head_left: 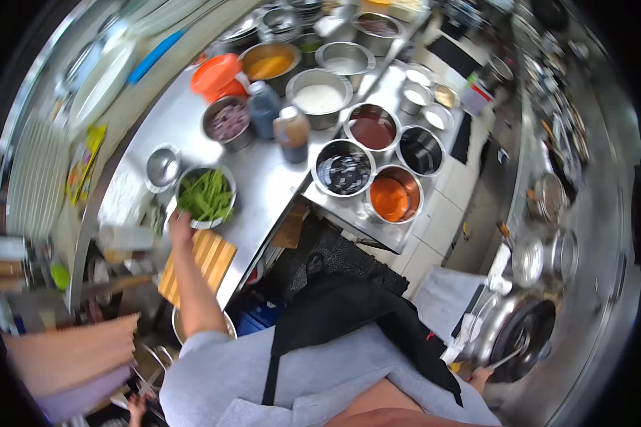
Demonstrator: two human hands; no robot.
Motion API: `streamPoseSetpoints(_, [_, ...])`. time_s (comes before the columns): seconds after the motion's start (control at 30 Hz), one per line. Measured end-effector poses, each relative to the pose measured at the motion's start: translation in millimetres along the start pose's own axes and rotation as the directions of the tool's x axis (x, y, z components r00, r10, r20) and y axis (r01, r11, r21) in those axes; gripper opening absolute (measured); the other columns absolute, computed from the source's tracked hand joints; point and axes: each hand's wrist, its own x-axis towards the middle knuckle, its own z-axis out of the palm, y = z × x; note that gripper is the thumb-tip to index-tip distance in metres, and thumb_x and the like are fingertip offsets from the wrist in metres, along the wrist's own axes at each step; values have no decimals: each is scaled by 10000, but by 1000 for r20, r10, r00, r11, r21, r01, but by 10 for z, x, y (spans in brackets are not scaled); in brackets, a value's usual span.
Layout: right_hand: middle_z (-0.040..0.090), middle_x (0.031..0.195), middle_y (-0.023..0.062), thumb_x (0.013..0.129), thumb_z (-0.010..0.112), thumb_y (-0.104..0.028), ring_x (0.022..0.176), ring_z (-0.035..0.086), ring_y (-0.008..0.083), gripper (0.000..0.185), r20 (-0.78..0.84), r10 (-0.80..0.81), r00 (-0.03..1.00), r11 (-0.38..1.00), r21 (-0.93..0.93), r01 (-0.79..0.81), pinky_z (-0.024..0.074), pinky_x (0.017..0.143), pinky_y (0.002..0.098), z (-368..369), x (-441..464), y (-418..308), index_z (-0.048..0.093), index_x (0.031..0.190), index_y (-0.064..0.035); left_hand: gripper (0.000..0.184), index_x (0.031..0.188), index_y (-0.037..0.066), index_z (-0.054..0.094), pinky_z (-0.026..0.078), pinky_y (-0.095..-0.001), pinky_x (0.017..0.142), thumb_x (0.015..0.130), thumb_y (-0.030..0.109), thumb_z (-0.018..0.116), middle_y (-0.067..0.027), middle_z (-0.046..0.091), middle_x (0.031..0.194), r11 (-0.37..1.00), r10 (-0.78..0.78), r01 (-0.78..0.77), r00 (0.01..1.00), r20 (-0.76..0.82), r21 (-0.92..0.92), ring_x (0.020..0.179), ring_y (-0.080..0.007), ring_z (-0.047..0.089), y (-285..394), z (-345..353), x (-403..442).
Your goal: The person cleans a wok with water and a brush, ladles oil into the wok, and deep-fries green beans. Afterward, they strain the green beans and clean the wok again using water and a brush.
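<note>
Two hands were spread well apart in the head view. The left hand (183, 225) was placed at the near rim of the metal bowl (234, 191) of greens (205, 193) on the table (263, 196); whether its fingers were closed could not be told. If pressed there, the bowl might have been tipped. A utensil (507, 357), gripped by the right hand's (481, 376) fingers over the black wok (543, 318), could have been knocked through divided attention.
</note>
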Motion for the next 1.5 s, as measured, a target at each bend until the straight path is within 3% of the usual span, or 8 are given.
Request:
streamPoseSetpoints(0.27, [614,1213,192,829,531,-47,1061,617,334,756,-69,133,989,910,405,-94,495,903,431,16,-10,1045,258,1511,-227,220,1033,-6,657,480,-280,599,831,22,574,-31,666,842,845,-50,-297,785,618,445,683,-119,594,848,1601,-1416])
streamPoseSetpoints(0.43, [529,653,80,898,444,-78,419,463,179,723,77,261,962,897,349,-271,389,359,348,-224,-86,900,201,1526,-342,461,1234,-11,508,524,-346,836,780,-74,551,-115,625,1110,914,-181,-290,338,923,285,978,-231,632,461,3734,-2875])
streamPoseSetpoints(0.67, [568,732,108,834,497,-4,438,490,169,836,304,221,927,669,644,-371,420,395,336,-544,-487,874,158,1545,-286,567,1291,-8,468,567,-399,823,734,-107,446,-149,588,1180,912,-323,209,-164,932,353,1033,-279,633,-674,6364,-5016])
streamPoseSetpoints(0.83, [504,610,39,846,499,-58,415,475,146,827,296,294,909,682,602,-417,409,375,321,-261,-717,787,120,1544,-290,724,1454,67,290,526,-511,898,767,-124,414,-183,393,1440,993,-103,-76,-218,970,88,1226,-388,512,-956,7588,-6515])
streamPoseSetpoints(0.9, [505,596,49,846,501,-66,418,484,153,816,265,295,918,692,602,-397,414,381,332,-235,-770,670,129,1543,-273,805,1494,73,232,374,-475,1073,749,-127,459,-254,282,1488,584,339,-704,-242,909,-404,1363,-452,318,-1499,8234,-6692])
streamPoseSetpoints(1.07, [569,708,97,839,520,-82,448,508,173,799,100,293,951,741,604,-292,409,398,331,225,-759,745,165,1538,-240,928,1525,259,233,311,-526,1105,727,-130,503,-292,103,1545,270,296,-819,-429,853,-506,1374,-523,235,-1803,8555,-7342])
streamPoseSetpoints(1.23, [605,1160,288,811,535,-143,1028,611,464,797,76,346,935,801,495,-337,480,897,483,55,-775,396,187,1527,-194,854,1506,322,274,449,-534,1009,794,-100,484,-208,114,1572,70,338,-754,-598,726,-653,1350,-546,252,-1770,9048,-7492])
streamPoseSetpoints(1.5, [604,1150,298,828,531,-106,1058,598,461,761,134,496,858,762,406,-505,467,925,486,-90,-684,-146,192,1508,-140,857,1515,122,245,237,-465,1159,744,-126,524,-290,164,1530,408,526,-628,-431,733,-662,1385,-503,226,-1132,9305,-7232])
